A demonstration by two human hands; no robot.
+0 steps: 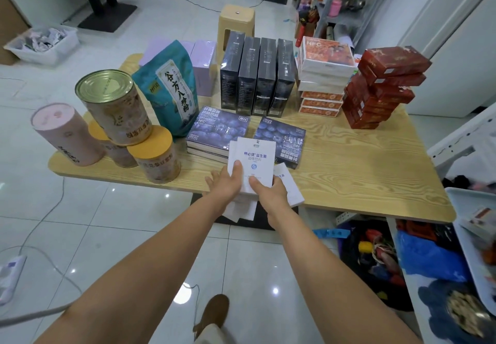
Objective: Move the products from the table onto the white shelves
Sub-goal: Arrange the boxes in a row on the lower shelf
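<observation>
Box [252, 161] — in left grip [226, 182], right grip [271, 190]

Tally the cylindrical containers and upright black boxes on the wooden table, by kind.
Pink cardboard tube: 1
Large metal tin with gold lid: 1
Yellow-lidded round jars: 2
Upright black rectangular boxes: 4
Total: 8

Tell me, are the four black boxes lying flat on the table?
No, the black boxes stand upright, side by side, near the far edge of the table.
</observation>
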